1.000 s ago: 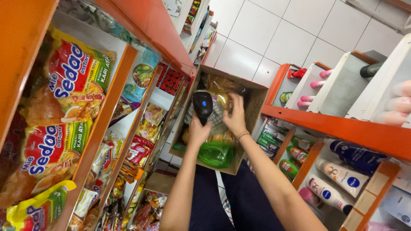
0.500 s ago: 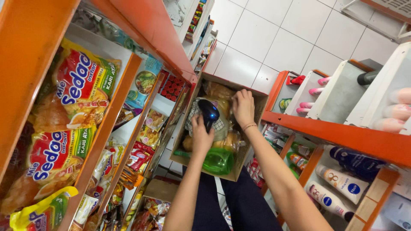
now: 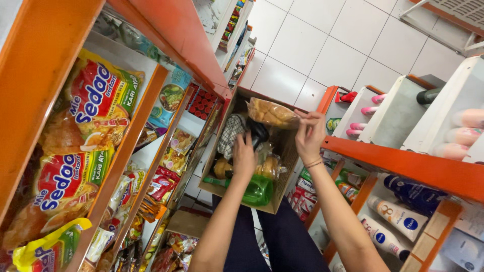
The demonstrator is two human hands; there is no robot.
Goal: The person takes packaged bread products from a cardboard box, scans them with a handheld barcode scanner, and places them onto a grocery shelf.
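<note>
Left hand point(image 3: 245, 153) is wrapped around a black handheld device point(image 3: 258, 132) down inside the cardboard box point(image 3: 282, 166). Right hand point(image 3: 310, 133) pinches a clear bag of bread point(image 3: 272, 113) at the box's far rim; best lifted level, unsqueezed.

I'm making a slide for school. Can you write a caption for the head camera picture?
Between shop shelves, the right hand lifts a bag of bread while the left hand reaches into a cardboard box.

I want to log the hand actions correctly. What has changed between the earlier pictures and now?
The right hand has lifted a clear bag of bread out of the cardboard box. The left hand lowered the black scanner into the box. The green bottle stayed in place.
</note>
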